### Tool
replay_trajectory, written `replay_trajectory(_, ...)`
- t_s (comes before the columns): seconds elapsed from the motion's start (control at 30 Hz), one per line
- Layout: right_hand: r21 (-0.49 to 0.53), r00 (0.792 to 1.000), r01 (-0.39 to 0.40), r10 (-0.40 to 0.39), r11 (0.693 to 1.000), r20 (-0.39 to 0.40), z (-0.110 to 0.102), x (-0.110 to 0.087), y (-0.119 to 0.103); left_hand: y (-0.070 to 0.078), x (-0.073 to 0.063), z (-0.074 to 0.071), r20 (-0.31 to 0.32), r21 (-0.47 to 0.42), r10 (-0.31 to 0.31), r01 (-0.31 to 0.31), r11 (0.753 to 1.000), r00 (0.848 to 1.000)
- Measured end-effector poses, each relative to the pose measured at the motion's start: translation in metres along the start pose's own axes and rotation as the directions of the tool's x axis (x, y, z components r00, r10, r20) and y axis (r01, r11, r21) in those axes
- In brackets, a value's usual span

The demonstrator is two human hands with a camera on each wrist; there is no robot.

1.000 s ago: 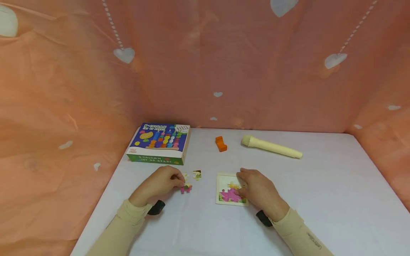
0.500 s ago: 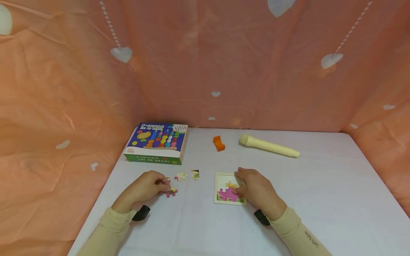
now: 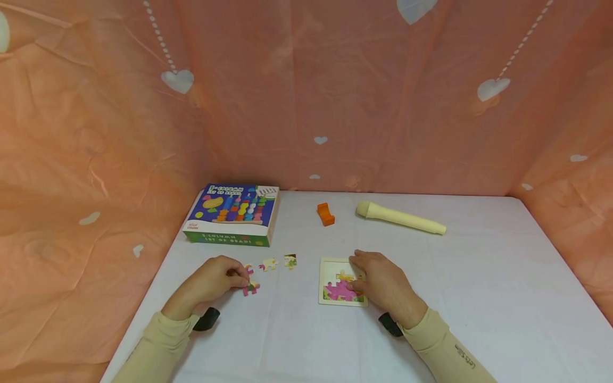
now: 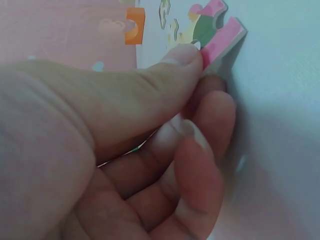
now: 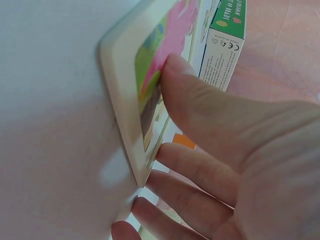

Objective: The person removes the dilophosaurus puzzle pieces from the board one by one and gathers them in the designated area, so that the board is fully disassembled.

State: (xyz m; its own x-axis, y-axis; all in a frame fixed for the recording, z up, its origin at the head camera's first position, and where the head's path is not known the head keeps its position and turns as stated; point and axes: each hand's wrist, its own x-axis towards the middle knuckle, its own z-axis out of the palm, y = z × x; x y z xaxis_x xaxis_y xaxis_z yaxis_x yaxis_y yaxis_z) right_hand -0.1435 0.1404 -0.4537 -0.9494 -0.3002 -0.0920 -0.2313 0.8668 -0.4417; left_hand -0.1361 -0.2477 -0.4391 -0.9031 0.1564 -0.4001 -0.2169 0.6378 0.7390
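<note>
Between thumb and fingers, my left hand [image 3: 214, 280] pinches a pink, green and yellow jigsaw piece [image 4: 220, 42]. That piece [image 3: 251, 289] sits low over the white table at the left. Just beyond it lie other loose jigsaw pieces: a pink one partly behind the fingertips, a pale yellow piece [image 3: 269, 264] and a dark-and-green piece [image 3: 290, 260]. My right hand [image 3: 383, 284] rests on the right side of a square puzzle tray [image 3: 325, 268]. Its thumb presses on the pink picture part [image 5: 170, 42], while the outstretched fingers lie along the tray's edge and table.
A blue and green bead-set box [image 3: 232, 215] stands at the back left. Behind the tray lie an orange curved block [image 3: 326, 214] and a pale yellow microphone-shaped stick [image 3: 400, 217]. An orange-pink cloth with hearts [image 3: 306, 96] hangs around the table's back and sides.
My left hand has moved left with the pinched piece, away from the tray, slowing lately; the pale yellow piece now shows fully. My right hand stays on the tray. The head view shifted slightly.
</note>
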Motion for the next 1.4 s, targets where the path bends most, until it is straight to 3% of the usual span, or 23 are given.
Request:
replay_trajectory(0.13, -0.002, 1.000, 0.000, 0.000, 1.000, -0.006, 0.000, 0.000, 0.001, 0.000, 0.000, -0.001, -0.009, 0.021, 0.020, -0.019, 1.000, 1.000)
replay_trajectory(0.27, 0.002, 1.000, -0.003, 0.003, 1.000, -0.005, 0.000, 0.001, 0.001, 0.002, 0.000, -0.004, -0.038, 0.109, 0.079, -0.075, 0.991, 0.996)
replay_trajectory(0.47, 0.001, 1.000, 0.001, -0.001, 1.000, -0.004, -0.001, 0.001, 0.001, 0.018, 0.003, 0.004, -0.053, 0.090, 0.069, -0.064, 0.994, 0.996)
replay_trajectory(0.53, -0.003, 1.000, 0.005, -0.005, 1.000, -0.006, -0.001, 0.000, 0.002, 0.028, 0.008, 0.012, -0.040, 0.081, 0.085, -0.081, 0.993, 0.996)
replay_trajectory(0.6, -0.004, 1.000, 0.002, -0.002, 1.000, -0.003, -0.003, -0.001, 0.002, 0.041, 0.015, 0.022, -0.023, 0.118, 0.138, -0.134, 0.984, 0.990)
replay_trajectory(0.77, 0.017, 1.000, -0.016, 0.016, 1.000, 0.013, -0.004, 0.000, 0.001, 0.081, 0.038, 0.058, 0.045, 0.259, 0.275, -0.277, 0.925, 0.960)
replay_trajectory(0.9, 0.029, 1.000, -0.020, 0.020, 0.999, 0.017, -0.003, 0.002, 0.000, 0.107, 0.056, 0.090, 0.128, 0.288, 0.332, -0.355, 0.890, 0.935)
replay_trajectory(1.0, 0.027, 1.000, -0.009, 0.009, 1.000, 0.017, -0.002, 0.003, -0.001, 0.120, 0.067, 0.108, 0.174, 0.295, 0.325, -0.364, 0.883, 0.929)
replay_trajectory(1.13, 0.029, 1.000, 0.020, -0.020, 0.999, 0.016, -0.002, 0.003, 0.000, 0.130, 0.073, 0.124, 0.202, 0.319, 0.282, -0.335, 0.886, 0.938)
replay_trajectory(1.4, 0.072, 0.999, 0.022, -0.025, 0.997, 0.031, -0.008, 0.005, 0.006, 0.134, 0.072, 0.133, 0.199, 0.343, 0.284, -0.338, 0.876, 0.938)
